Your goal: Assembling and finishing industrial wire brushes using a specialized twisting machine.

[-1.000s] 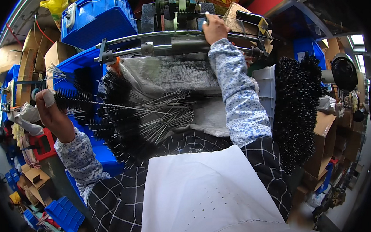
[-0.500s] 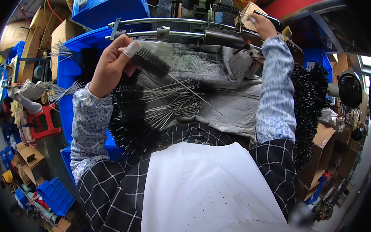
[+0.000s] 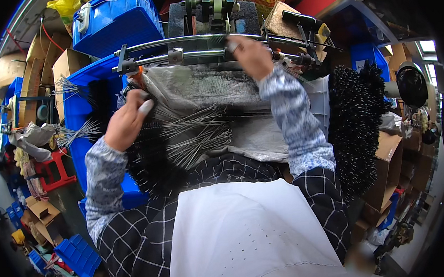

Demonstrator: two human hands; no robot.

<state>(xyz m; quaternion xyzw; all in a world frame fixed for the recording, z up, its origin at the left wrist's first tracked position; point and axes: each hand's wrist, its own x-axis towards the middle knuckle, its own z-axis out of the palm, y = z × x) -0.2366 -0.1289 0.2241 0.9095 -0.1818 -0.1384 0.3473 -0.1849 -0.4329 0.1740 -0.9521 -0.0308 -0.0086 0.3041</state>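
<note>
Wire brushes under left hand; right hand seemingly touching metal rails.

A grey, cloth-covered bench sits in front of the person, below a metal rail machine that runs along its far edge. Loose wire-stemmed brushes lie fanned across the bench's near half, their stems pointing right. A heap of black bristle brushes crowds the near left corner. At the right edge, a dense bank of black brushes stands just beside it.
</note>
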